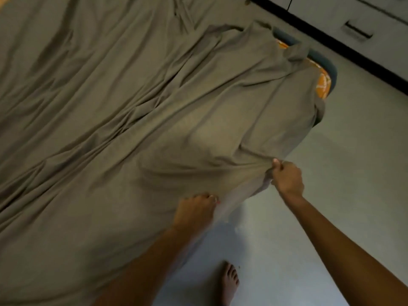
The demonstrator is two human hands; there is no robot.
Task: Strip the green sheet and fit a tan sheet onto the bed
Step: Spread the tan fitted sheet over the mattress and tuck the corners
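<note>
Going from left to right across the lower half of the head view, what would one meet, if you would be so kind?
Tan sheet → left hand, its grip on the sheet's edge → bare foot on the floor → right hand, gripping the edge further along → grey floor.

The matt tan cloth sheet [132,107] is lying soft and deeply creased, its thin edge looking almost translucent near the hands. At far right, orange patterned fabric of the mattress [322,82] is showing, edged by smooth blue-grey padding [331,69]. The pale grey floor [331,151] is looking smooth, faintly glossy.
</note>
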